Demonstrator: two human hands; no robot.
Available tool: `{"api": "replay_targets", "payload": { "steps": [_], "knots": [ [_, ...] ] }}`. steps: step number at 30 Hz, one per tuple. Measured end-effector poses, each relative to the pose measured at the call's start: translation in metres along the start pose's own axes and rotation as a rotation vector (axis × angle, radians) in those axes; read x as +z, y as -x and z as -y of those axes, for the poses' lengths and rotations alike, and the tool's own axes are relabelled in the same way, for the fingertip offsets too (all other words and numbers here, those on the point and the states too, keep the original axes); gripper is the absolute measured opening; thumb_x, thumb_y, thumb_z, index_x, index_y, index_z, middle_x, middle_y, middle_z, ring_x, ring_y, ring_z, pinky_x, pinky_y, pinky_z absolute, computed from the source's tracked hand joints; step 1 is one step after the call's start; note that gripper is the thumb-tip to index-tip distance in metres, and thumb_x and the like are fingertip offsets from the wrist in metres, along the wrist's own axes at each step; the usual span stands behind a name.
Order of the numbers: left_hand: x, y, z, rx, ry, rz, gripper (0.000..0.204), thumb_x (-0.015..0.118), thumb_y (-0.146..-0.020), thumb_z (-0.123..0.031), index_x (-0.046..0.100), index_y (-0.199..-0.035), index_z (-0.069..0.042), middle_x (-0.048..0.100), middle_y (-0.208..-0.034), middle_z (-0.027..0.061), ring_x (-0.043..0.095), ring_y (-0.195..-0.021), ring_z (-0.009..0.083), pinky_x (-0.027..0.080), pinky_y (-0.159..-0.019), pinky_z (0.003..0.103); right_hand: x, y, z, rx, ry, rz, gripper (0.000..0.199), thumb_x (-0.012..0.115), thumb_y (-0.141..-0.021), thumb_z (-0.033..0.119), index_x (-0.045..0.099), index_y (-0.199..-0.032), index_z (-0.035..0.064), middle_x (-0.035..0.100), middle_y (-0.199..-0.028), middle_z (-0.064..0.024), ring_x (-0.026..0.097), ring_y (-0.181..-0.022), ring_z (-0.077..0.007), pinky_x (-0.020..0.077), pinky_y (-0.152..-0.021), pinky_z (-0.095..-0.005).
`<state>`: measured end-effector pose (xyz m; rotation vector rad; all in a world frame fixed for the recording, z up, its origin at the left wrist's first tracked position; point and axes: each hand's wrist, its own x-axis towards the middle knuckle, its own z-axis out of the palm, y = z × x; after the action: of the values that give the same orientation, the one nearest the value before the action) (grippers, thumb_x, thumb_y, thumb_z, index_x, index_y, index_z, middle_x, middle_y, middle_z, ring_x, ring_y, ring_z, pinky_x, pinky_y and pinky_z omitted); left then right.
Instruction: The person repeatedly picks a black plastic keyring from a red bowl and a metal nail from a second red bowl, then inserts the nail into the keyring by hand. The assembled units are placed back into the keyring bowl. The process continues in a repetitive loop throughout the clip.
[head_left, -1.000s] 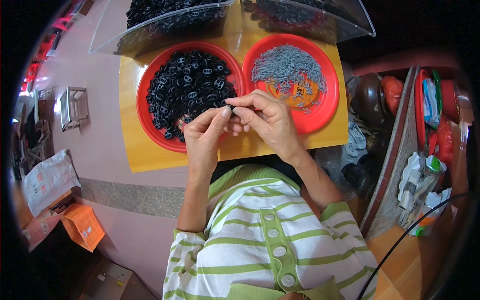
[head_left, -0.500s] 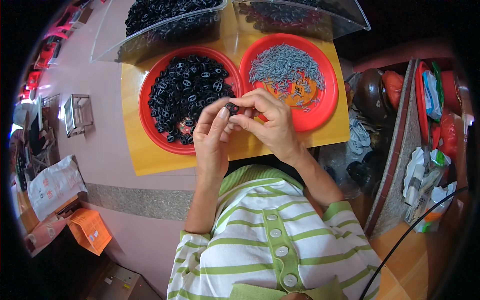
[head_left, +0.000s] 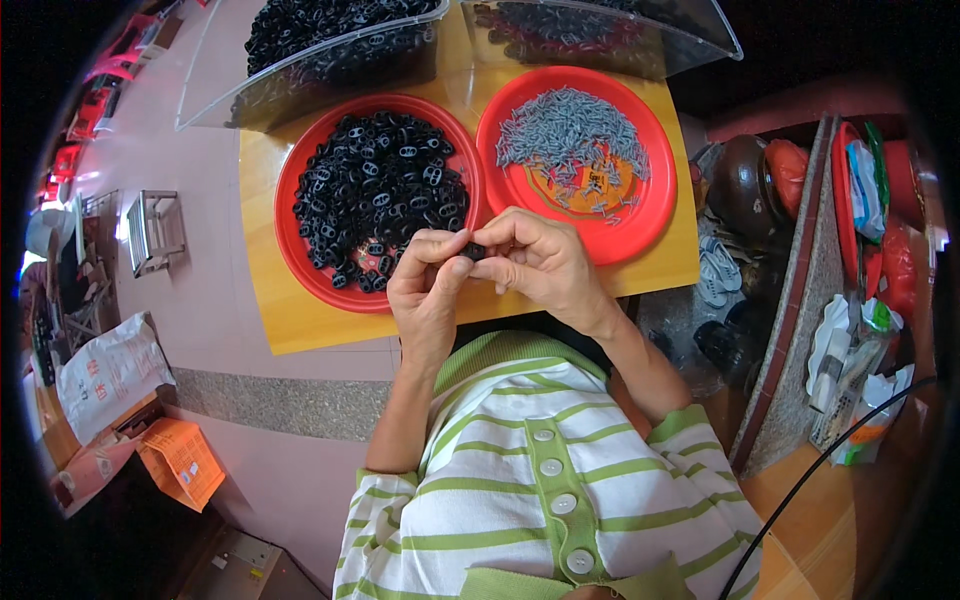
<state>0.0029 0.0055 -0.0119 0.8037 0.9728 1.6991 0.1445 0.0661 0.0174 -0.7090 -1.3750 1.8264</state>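
Observation:
My left hand (head_left: pixel 428 285) and my right hand (head_left: pixel 540 262) meet fingertip to fingertip over the near edge of a yellow board (head_left: pixel 290 318). Between them they pinch one small black plastic piece (head_left: pixel 472 251). Just beyond the left hand stands a red round tray (head_left: pixel 296 264) heaped with several black oval pieces (head_left: pixel 375 185). Beyond the right hand lies a second red tray (head_left: pixel 655 205) holding a pile of small grey pins (head_left: pixel 570 135).
Two clear plastic bins stand at the far side: one (head_left: pixel 310 62) full of black pieces, one (head_left: pixel 610 35) with dark parts. Shoes and red containers (head_left: pixel 880 190) crowd the right. A white sack (head_left: pixel 105 370) and an orange box (head_left: pixel 180 462) lie on the floor at left.
Both hands stayed joined on the black piece and slid slightly nearer to me; the fingers shifted around it. The trays did not move.

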Motion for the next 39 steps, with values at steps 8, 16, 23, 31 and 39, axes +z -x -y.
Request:
{"api": "replay_targets", "payload": {
  "steps": [8, 16, 23, 31, 39],
  "knots": [
    [-0.003, 0.001, -0.001, -0.024, -0.011, -0.024, 0.01, 0.06, -0.086, 0.003, 0.062, -0.095, 0.003, 0.057, -0.093, 0.0068, 0.056, -0.073, 0.0094, 0.048, -0.065, 0.02, 0.005, 0.003, -0.003, 0.087, 0.067, 0.002, 0.015, 0.062, -0.088, 0.007, 0.058, -0.099, -0.0022, 0.062, -0.082, -0.0034, 0.059, -0.069, -0.0063, 0.0495, -0.059, -0.0203],
    [0.006, -0.047, -0.02, 0.285, -0.89, 0.067, 0.027, 0.065, -0.078, 0.003, 0.065, -0.104, -0.003, 0.058, -0.091, 0.0082, 0.055, -0.079, 0.0178, 0.046, -0.071, 0.029, -0.03, -0.043, 0.031, -0.057, 0.182, -0.204, 0.021, 0.065, -0.084, 0.002, 0.064, -0.105, 0.0007, 0.065, -0.089, -0.0029, 0.059, -0.073, -0.0062, 0.0495, -0.063, -0.0202],
    [-0.005, -0.088, -0.009, 0.456, -1.464, 0.217, 0.016, 0.061, -0.076, -0.005, 0.067, -0.091, -0.006, 0.055, -0.084, 0.0083, 0.05, -0.081, 0.0258, 0.042, -0.071, 0.036, -0.105, -0.114, 0.102, -0.548, 0.804, -0.705, 0.038, 0.064, -0.078, -0.003, 0.06, -0.116, 0.0006, 0.062, -0.087, -0.0015, 0.049, -0.064, -0.006, 0.0431, -0.059, -0.0217],
    [0.003, -0.093, -0.017, 0.347, -1.652, 0.331, 0.011, 0.057, -0.077, -0.008, 0.065, -0.084, -0.006, 0.052, -0.083, 0.0074, 0.048, -0.084, 0.0238, 0.04, -0.073, 0.035, -0.085, -0.07, 0.067, -0.372, 0.947, -0.383, 0.011, 0.067, -0.083, 0.008, 0.067, -0.092, 0.0036, 0.065, -0.087, -0.0006, 0.055, -0.077, -0.0066, 0.0443, -0.07, -0.022],
    [0.001, -0.09, -0.022, 0.363, -1.534, 0.331, 0.012, 0.064, -0.073, -0.005, 0.065, -0.086, -0.006, 0.054, -0.086, 0.0074, 0.05, -0.085, 0.0251, 0.041, -0.075, 0.037, -0.054, -0.046, 0.0, -0.144, 0.987, -0.18, 0.014, 0.067, -0.079, 0.015, 0.065, -0.08, 0.0022, 0.06, -0.08, -0.0126, 0.061, -0.072, -0.0301, 0.0475, -0.064, -0.0389]
  ]
}}
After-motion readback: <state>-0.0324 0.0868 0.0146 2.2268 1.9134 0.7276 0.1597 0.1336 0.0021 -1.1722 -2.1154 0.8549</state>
